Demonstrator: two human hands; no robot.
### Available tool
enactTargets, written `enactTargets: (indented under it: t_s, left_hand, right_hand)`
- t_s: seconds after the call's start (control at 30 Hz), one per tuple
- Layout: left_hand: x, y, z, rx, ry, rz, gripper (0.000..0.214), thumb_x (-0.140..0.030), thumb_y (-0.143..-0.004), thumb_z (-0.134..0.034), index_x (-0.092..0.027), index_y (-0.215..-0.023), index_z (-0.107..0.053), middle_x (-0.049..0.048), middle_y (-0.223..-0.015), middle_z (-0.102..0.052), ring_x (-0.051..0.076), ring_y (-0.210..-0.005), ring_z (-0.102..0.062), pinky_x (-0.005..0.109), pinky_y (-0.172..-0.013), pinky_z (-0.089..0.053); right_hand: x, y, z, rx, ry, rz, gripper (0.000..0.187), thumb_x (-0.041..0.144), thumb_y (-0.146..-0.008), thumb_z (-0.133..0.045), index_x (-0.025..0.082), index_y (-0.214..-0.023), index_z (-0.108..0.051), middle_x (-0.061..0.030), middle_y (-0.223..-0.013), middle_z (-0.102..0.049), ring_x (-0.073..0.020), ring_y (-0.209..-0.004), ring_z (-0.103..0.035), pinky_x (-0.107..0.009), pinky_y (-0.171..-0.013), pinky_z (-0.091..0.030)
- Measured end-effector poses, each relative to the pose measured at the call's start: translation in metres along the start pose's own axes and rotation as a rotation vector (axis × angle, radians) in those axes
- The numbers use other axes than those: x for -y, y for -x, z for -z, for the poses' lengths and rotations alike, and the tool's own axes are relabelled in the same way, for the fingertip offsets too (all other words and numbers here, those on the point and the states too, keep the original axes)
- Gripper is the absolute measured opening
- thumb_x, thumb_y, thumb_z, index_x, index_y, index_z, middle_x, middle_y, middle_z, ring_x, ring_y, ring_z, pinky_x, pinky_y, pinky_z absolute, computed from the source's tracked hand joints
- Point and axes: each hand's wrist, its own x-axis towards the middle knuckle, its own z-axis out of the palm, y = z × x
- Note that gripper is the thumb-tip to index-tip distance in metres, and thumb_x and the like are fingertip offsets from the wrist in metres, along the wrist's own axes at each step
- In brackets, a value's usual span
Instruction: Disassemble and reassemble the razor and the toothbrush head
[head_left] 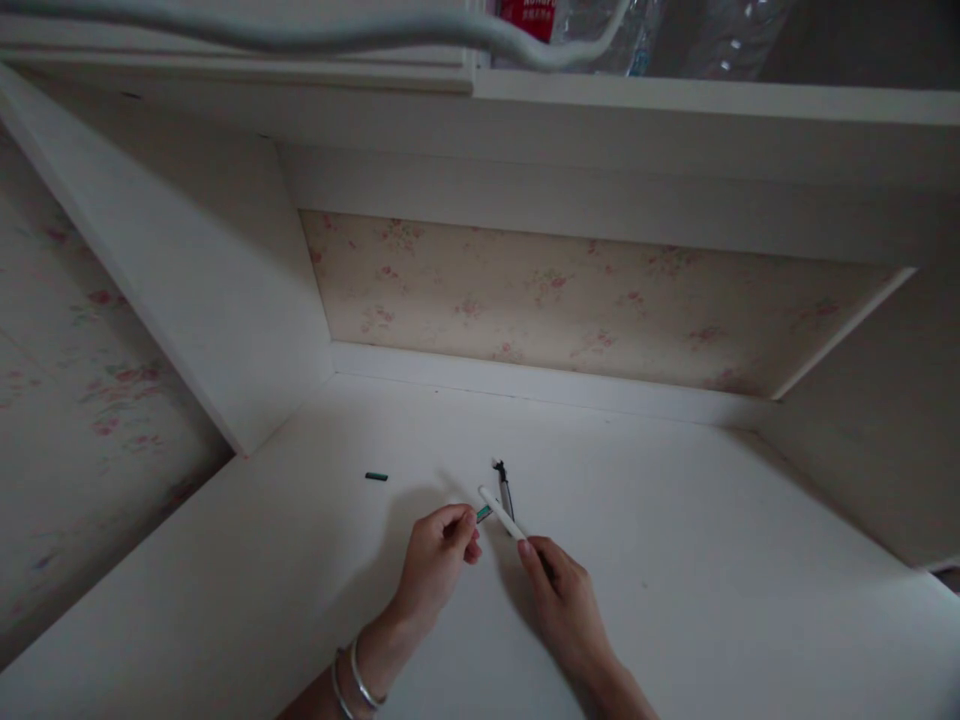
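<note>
My left hand (pixel 442 560) pinches a small green strip (pixel 484 513) between thumb and fingertips. In my right hand (pixel 559 600) is a slim white pen-like stick (pixel 501 513), slanted up to the left. The stick's shaft crosses close to the strip's end; whether the two touch I cannot tell. Just behind them on the desk lies a thin black and grey tool (pixel 505 488) with a pale tip, partly covered by the stick. Farther left, a short dark green piece (pixel 376 477) rests by itself on the white surface.
The white desktop (pixel 675 520) has a side panel (pixel 202 270) at left and a low ledge at the back against flowered wallpaper (pixel 555 300). Overhead, a shelf (pixel 675 100) holds clear plastic bottles (pixel 739 40). A pale cable (pixel 300 35) hangs across the top.
</note>
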Motion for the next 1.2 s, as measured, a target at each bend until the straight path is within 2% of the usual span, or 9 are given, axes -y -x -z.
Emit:
enactTargets:
  t_s: [0.1,0.3,0.63,0.83,1.03,1.2]
  left_hand:
    - [0.0005,0.0005,-0.0013,0.005,0.009,0.014,0.032,-0.044,-0.08,-0.057,-0.015,-0.066,-0.06,-0.0003,-0.054,-0.055,0.012,-0.051,-0.052,0.022,-0.05,-0.042]
    - [0.0002,-0.0046,0.0057,-0.071,0.048,0.039,0.031,-0.044,-0.077,-0.059,-0.014,-0.07,-0.062,0.0006,-0.06,-0.057,0.013,-0.054,-0.054,0.024,-0.053,-0.045]
    - [-0.0002,0.0009,0.0006,-0.02,0.009,0.005,0.033,-0.044,-0.079,-0.058,-0.014,-0.065,-0.061,0.0006,-0.054,-0.056,0.012,-0.051,-0.053,0.022,-0.05,-0.042]
    - [0.0016,-0.0047,0.0047,-0.076,0.075,0.038,0.032,-0.045,-0.076,-0.061,-0.013,-0.072,-0.064,0.0006,-0.06,-0.057,0.012,-0.053,-0.054,0.024,-0.052,-0.045]
    - [-0.0006,-0.0017,0.0015,-0.023,0.06,0.033,0.034,-0.046,-0.076,-0.06,-0.014,-0.065,-0.061,-0.0008,-0.055,-0.055,0.012,-0.051,-0.052,0.023,-0.05,-0.043]
    - [-0.0008,-0.0037,0.0035,-0.076,0.076,0.04,0.034,-0.047,-0.075,-0.061,-0.014,-0.069,-0.063,-0.0003,-0.059,-0.056,0.012,-0.052,-0.052,0.023,-0.051,-0.044]
  right_hand:
    - [0.0011,0.0007,0.0006,-0.002,0.006,-0.004,0.04,0.047,-0.093,-0.038,0.018,-0.083,-0.063,-0.0017,-0.067,-0.061,-0.0148,-0.06,-0.053,-0.022,-0.057,-0.038]
    - [0.0008,0.0015,0.0014,-0.012,0.008,0.006,0.042,0.048,-0.093,-0.037,0.017,-0.084,-0.065,-0.0031,-0.068,-0.063,-0.0152,-0.06,-0.054,-0.023,-0.056,-0.039]
    - [0.0014,0.0011,0.0008,-0.017,0.008,0.008,0.043,0.049,-0.093,-0.037,0.018,-0.083,-0.064,-0.0015,-0.066,-0.061,-0.0148,-0.059,-0.053,-0.022,-0.056,-0.039]
    - [0.0009,0.0017,0.001,-0.015,0.007,0.013,0.043,0.049,-0.093,-0.036,0.018,-0.082,-0.064,-0.0021,-0.065,-0.062,-0.0147,-0.058,-0.053,-0.022,-0.054,-0.038]
    - [0.0012,0.0013,0.0011,-0.027,0.024,0.018,0.044,0.049,-0.093,-0.036,0.017,-0.081,-0.065,-0.0028,-0.065,-0.063,-0.0151,-0.058,-0.053,-0.023,-0.054,-0.039]
    - [0.002,0.0021,0.0005,0.014,0.012,0.023,0.042,0.049,-0.092,-0.037,0.019,-0.083,-0.065,-0.003,-0.067,-0.064,-0.0154,-0.059,-0.056,-0.023,-0.055,-0.04]
